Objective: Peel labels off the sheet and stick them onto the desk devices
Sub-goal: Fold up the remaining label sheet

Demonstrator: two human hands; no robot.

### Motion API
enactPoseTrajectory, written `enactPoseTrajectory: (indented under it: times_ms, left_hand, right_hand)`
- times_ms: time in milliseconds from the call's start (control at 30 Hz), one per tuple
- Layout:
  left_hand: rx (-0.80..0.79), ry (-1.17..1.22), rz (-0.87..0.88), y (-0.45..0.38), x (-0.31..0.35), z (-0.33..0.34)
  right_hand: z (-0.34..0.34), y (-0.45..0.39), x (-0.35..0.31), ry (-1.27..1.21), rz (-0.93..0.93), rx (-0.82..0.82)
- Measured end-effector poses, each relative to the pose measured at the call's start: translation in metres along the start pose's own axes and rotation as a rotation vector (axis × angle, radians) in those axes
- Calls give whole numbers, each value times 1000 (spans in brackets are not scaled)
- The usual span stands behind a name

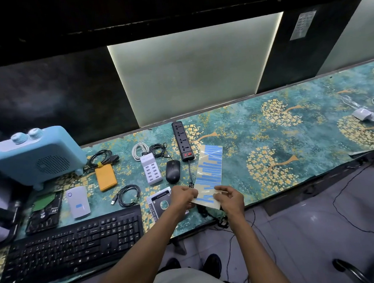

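Note:
A long label sheet (209, 170) with blue strips lies over the desk's near edge, its far end by the black power strip (182, 140). My left hand (183, 196) pinches the sheet's near left edge. My right hand (229, 196) pinches a blue label at the near end of the sheet. Left of my hands lie a black mouse (172, 171), a white multi-port USB charger (151, 169), an orange case (105, 177), a white box with a blue label stuck on it (78, 201), a bare hard drive (44, 212) and a black keyboard (74, 244).
A light-blue heater (36, 157) stands at the far left. Coiled cables (128, 195) lie among the devices, and a drive caddy (160, 201) sits under my left wrist. A white adapter with cables (365, 114) lies far right. The desk's front edge (294, 185) runs close to my hands.

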State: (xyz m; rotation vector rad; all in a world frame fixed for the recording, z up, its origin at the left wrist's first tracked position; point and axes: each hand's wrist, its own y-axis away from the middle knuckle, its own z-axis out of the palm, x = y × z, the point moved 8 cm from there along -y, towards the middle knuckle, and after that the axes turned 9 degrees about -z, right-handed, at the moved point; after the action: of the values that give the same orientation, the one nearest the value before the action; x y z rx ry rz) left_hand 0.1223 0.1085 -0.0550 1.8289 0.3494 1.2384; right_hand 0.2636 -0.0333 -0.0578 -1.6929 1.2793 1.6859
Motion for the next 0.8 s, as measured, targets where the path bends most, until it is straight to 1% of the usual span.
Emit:
enactPoseTrajectory:
  times_ms: [67,133,233,267,300,367,400,433,467,533,700,800]
  left_hand:
    - [2,12,16,-4,0,-1]
    - [-21,57,2,-6,1,-1]
    - [-91,179,-107,-11,-3,2]
    - [-121,211,-136,-11,-4,3]
    - [-153,240,-153,-13,-5,4]
    - [-213,296,-168,-15,-6,5]
    - [-231,316,-168,-15,-7,5]
    - [-242,326,-162,-15,-7,5]
    - [-253,328,-152,-14,-6,4]
    - [-292,324,-126,-11,-3,3]
    - [-360,314,-100,-14,1,3]
    - [-396,323,-88,-17,2,4]
  right_hand:
    - [0,-1,-3,67,-7,-13]
    - [-1,-3,-2,98,8,33]
    - [-1,-6,4,70,72,78]
    - [2,-6,6,-2,113,69]
    - [7,-7,10,-137,169,44]
    - [20,-3,11,-482,286,-31]
    - [25,-1,8,-617,317,-73]
    - [28,1,4,-703,329,-110]
    - [30,2,0,-734,323,-151]
    - [32,-1,-1,-683,295,-198]
    - [27,-9,1,-306,132,-245]
    - [24,-10,-2,-197,48,-265]
